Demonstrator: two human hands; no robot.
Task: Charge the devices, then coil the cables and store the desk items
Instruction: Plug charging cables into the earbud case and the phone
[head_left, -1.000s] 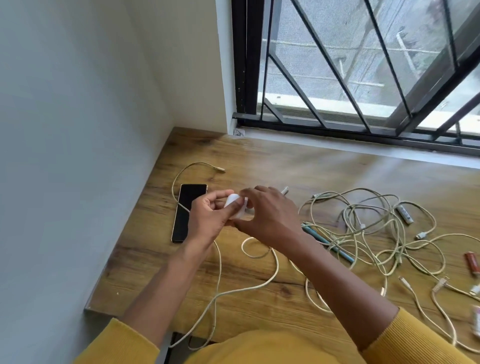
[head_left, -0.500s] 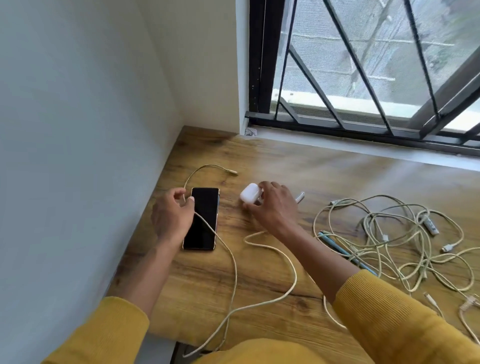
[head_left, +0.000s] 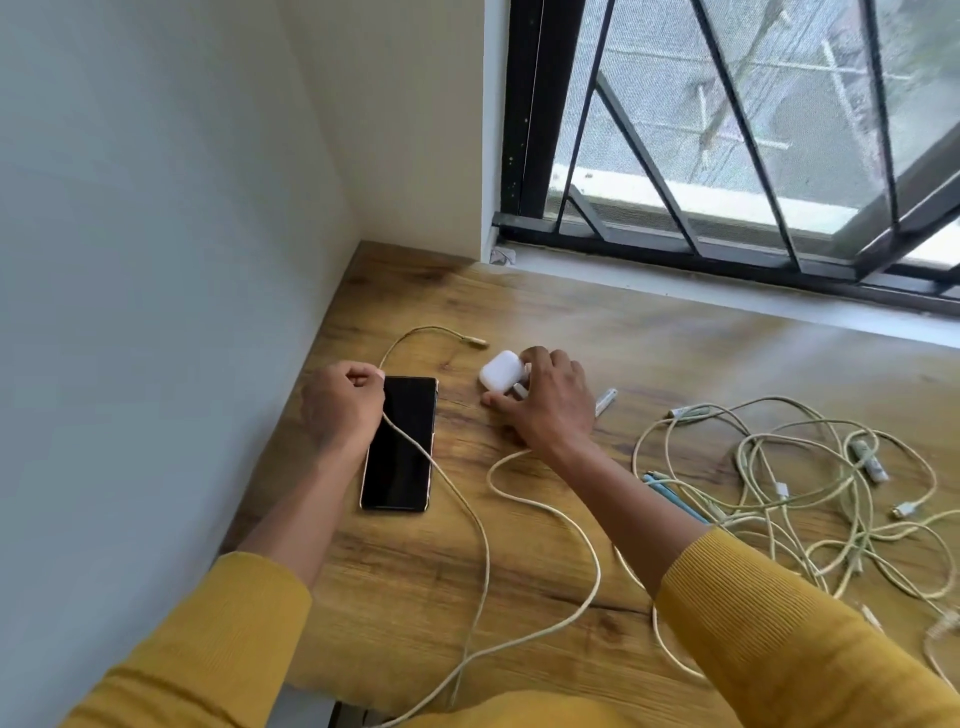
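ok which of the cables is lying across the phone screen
The cable held in the left hand. It runs diagonally over the phone; the one at the earbuds case and the tangled pile lie clear.

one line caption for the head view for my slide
Left hand holds a cable by the phone; right hand sets down the earbud case.

On the desk (head_left: 395, 587), near the left wall: phone (head_left: 399, 442), flat. Right of it, apart: earbud case (head_left: 502, 370), with right hand (head_left: 549, 404) touching it from the right. Left hand (head_left: 343, 406) at the phone's left edge, around a cable (head_left: 470, 512) crossing over the phone toward the near edge. Far right: cable tangle (head_left: 810, 493). Behind all: window (head_left: 727, 130).
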